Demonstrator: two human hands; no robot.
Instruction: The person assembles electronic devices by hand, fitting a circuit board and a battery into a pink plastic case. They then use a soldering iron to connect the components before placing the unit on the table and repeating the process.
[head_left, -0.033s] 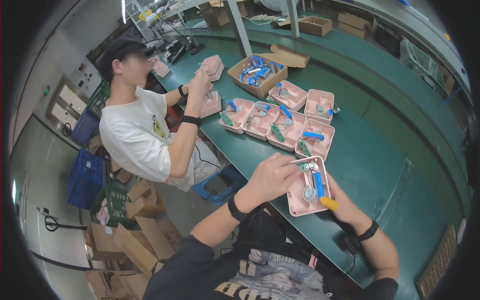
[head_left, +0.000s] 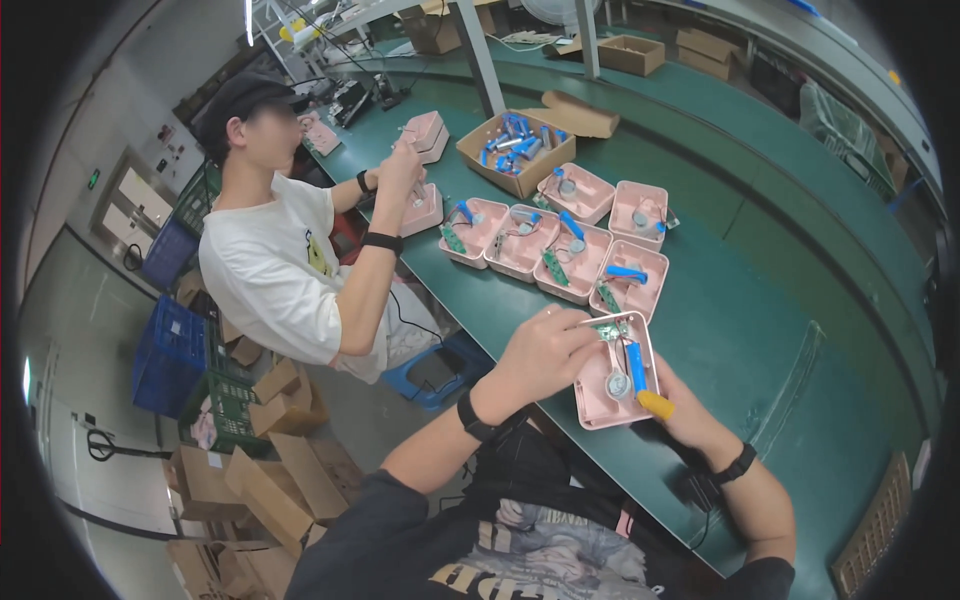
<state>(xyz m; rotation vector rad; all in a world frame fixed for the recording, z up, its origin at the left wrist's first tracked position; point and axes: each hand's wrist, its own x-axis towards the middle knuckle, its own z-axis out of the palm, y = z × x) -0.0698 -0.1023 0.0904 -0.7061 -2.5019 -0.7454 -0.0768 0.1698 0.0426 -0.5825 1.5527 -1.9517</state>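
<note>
Over the bench's near edge I hold an open pink plastic shell (head_left: 594,400), tilted toward me. My right hand (head_left: 688,408) is closed around its right side, a yellow finger cot on the thumb, which presses at the lower end of a blue cylindrical battery (head_left: 636,366). My left hand (head_left: 545,352) is closed at the upper left corner, fingertips beside a small green circuit board (head_left: 612,329); whether they also pinch the board I cannot tell. A round silvery part (head_left: 619,385) with thin wires lies inside the shell, left of the battery.
Several similar pink shells (head_left: 515,245) with batteries and boards stand beyond my hands on the green bench (head_left: 740,290). Behind them is a cardboard box (head_left: 515,180) of blue batteries. At the left a co-worker (head_left: 290,240) handles another pink shell. Cardboard boxes (head_left: 285,480) crowd the floor.
</note>
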